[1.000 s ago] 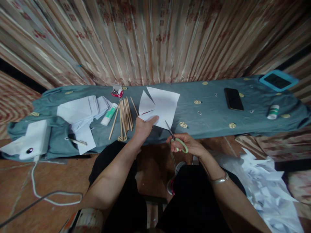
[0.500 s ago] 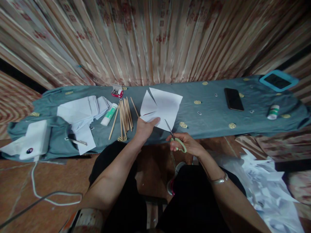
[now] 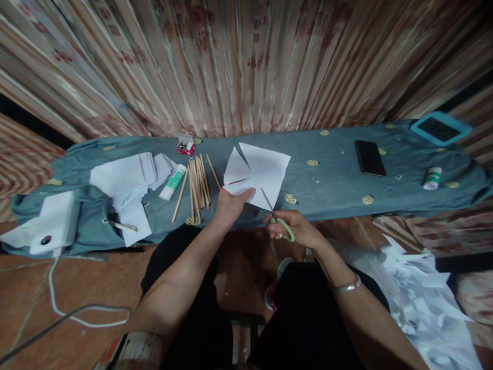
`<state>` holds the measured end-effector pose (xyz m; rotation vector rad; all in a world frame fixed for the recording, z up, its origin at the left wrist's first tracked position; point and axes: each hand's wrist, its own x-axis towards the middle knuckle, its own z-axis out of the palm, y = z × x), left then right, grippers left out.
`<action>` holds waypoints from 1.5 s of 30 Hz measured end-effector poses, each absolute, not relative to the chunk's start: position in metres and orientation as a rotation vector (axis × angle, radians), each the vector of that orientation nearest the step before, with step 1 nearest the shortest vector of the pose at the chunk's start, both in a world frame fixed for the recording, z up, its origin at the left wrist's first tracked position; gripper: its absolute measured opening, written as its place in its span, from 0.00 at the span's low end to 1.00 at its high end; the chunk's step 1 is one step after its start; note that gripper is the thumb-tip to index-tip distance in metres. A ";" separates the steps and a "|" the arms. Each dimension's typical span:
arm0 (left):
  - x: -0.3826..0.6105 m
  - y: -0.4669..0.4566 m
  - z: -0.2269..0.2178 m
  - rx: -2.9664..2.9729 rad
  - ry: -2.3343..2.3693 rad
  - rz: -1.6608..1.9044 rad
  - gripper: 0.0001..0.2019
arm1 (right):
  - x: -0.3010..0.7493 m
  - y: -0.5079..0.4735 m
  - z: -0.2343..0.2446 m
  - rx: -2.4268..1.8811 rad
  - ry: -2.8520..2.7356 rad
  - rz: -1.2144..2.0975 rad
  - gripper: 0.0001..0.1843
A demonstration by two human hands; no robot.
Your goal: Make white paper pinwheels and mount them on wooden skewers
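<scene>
Pinching the slit white paper (image 3: 267, 172) with the left hand (image 3: 231, 204), over the table (image 3: 335, 190) and just right of the wooden sticks (image 3: 198, 181)! Gripping green-handled scissors (image 3: 286, 225) with the right hand (image 3: 298, 227), pointing the blades (image 3: 268, 202) across the paper's near edge, well left of the phone (image 3: 370, 158).

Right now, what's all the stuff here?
Paper sheet: 1, white, centre
Scissors: 1, green-handled, centre
Sticks: several, tan, centre-left
Tubes: 2, green-white, left and right
Small box: 1, red, centre-left
Papers: several, white, left
Pen: 1, silvery, left
Boxy device: 1, white, left
Cabling: uncounted, pale, lower left
Phone: 1, black, right
Tablet: 1, blue-framed, right
Paper scraps: many, white, lower right
Tablecloth: 1, teal, middle
Curtains: uncounted, brownish, behind
Legs: 2, black-clad, bottom
Left hand: 1, bare, centre
Right hand: 1, bare, centre
</scene>
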<state>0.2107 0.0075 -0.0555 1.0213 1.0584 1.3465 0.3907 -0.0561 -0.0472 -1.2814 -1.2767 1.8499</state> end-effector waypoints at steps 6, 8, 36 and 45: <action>0.211 0.007 -0.056 1.037 1.026 1.347 0.19 | 0.389 -0.056 -0.046 -1.283 -1.273 1.817 0.23; 0.212 0.006 -0.056 1.043 1.041 1.334 0.19 | 0.389 -0.055 -0.046 -1.289 -1.282 1.811 0.23; 0.214 0.002 -0.057 1.058 1.049 1.327 0.27 | 0.387 -0.053 -0.050 -1.313 -1.298 1.733 0.24; 0.215 0.000 -0.051 1.062 1.051 1.328 0.27 | 0.385 -0.053 -0.048 -1.298 -1.297 1.704 0.21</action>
